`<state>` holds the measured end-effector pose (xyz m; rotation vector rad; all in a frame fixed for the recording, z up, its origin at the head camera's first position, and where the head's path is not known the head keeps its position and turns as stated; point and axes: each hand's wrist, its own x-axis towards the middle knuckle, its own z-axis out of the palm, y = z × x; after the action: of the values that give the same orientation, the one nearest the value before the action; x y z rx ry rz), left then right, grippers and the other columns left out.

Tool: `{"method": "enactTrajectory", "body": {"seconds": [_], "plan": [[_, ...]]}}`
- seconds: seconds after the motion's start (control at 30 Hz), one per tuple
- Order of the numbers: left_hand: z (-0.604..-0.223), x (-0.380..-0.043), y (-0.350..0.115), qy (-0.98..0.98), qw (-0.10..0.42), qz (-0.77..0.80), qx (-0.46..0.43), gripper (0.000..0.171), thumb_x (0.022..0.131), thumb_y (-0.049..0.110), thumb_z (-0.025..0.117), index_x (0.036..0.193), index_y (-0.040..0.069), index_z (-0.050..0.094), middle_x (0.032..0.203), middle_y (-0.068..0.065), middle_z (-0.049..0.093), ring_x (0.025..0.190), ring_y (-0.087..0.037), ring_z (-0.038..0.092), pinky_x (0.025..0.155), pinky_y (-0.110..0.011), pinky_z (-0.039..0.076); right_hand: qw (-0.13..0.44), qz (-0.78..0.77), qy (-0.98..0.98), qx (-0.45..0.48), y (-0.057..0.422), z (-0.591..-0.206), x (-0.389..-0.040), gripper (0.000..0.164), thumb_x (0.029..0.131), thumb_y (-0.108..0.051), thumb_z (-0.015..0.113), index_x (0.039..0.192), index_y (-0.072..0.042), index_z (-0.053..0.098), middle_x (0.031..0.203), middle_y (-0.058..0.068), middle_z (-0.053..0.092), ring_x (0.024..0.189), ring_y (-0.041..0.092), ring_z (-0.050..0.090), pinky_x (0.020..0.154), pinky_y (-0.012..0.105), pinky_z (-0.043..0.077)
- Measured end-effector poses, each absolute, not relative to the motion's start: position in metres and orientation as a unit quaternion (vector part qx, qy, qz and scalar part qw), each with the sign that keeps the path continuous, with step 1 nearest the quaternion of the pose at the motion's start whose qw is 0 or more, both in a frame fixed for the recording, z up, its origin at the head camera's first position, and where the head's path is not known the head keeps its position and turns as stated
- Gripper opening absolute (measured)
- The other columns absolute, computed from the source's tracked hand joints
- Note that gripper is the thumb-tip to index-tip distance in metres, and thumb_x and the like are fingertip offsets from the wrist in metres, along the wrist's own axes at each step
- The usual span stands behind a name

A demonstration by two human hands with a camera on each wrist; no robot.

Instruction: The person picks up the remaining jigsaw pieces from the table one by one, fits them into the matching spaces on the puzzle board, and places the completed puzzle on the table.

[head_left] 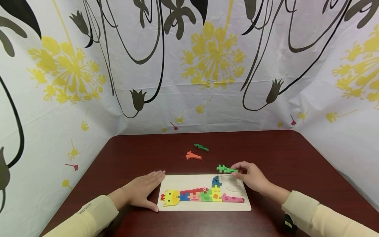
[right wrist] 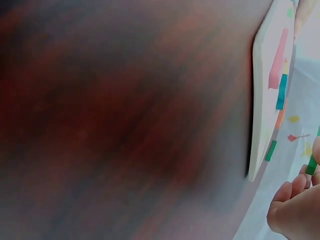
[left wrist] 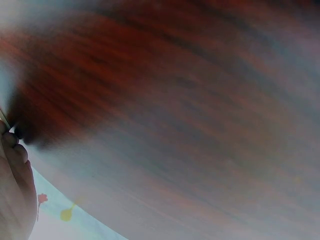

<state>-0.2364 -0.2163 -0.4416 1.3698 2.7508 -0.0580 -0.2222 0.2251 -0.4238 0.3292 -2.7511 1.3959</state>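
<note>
Resting with straight fingers and an unclenched grip, the left hand (head_left: pixel 145 189) lay at the left edge of a white puzzle board (head_left: pixel 189 207), on which a yellow giraffe head (head_left: pixel 171 198) sat left of coloured body pieces (head_left: pixel 205 196); past the far edge an orange piece (head_left: pixel 193 155) lay on the dark red table (head_left: pixel 142 154), near a dark green piece (head_left: pixel 201 147), and farther right a light green piece (head_left: pixel 225 169) was pinched by the right hand (head_left: pixel 251 176) at the board's far edge, toward its right corner

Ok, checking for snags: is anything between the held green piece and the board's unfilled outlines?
Nothing visible: the right hand holds the green piece near the far edge of the board; the outlines look mostly uncovered.
</note>
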Motion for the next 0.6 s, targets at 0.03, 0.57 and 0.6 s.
{"method": "enactTrajectory", "body": {"seconds": [0.03, 0.57, 0.6], "plan": [[-0.441, -0.236, -0.216, 0.894, 0.034, -0.018, 0.446, 0.115, 0.078, 0.084, 0.042, 0.154, 0.001, 0.020, 0.160, -0.013, 0.018, 0.145, -0.026, 0.018, 0.114, -0.041, 0.023, 0.020, 0.449, -0.887, 0.105, 0.225, -0.424, -0.221, 0.014, 0.089, -0.012, 0.072, 0.102, -0.007, 0.070, 0.083, 0.004, 0.055, 0.078, 0.021, 0.049, 0.060, 0.027, 0.041], [-0.441, -0.236, -0.217, 0.892, 0.030, -0.014, 0.451, 0.114, 0.078, 0.084, 0.042, 0.154, 0.000, 0.021, 0.159, -0.014, 0.019, 0.145, -0.027, 0.019, 0.114, -0.042, 0.024, 0.005, 0.450, -0.887, 0.102, 0.226, -0.431, -0.206, 0.016, 0.086, -0.012, 0.074, 0.100, -0.007, 0.070, 0.081, 0.003, 0.054, 0.076, 0.020, 0.048, 0.059, 0.026, 0.040], [-0.441, -0.236, -0.217, 0.892, 0.031, -0.015, 0.450, 0.114, 0.078, 0.084, 0.042, 0.154, 0.000, 0.021, 0.159, -0.014, 0.019, 0.145, -0.027, 0.019, 0.114, -0.042, 0.024, 0.002, 0.451, -0.887, 0.100, 0.226, -0.432, -0.205, 0.016, 0.086, -0.013, 0.075, 0.101, -0.007, 0.070, 0.082, 0.003, 0.054, 0.077, 0.020, 0.048, 0.059, 0.026, 0.040]]}}
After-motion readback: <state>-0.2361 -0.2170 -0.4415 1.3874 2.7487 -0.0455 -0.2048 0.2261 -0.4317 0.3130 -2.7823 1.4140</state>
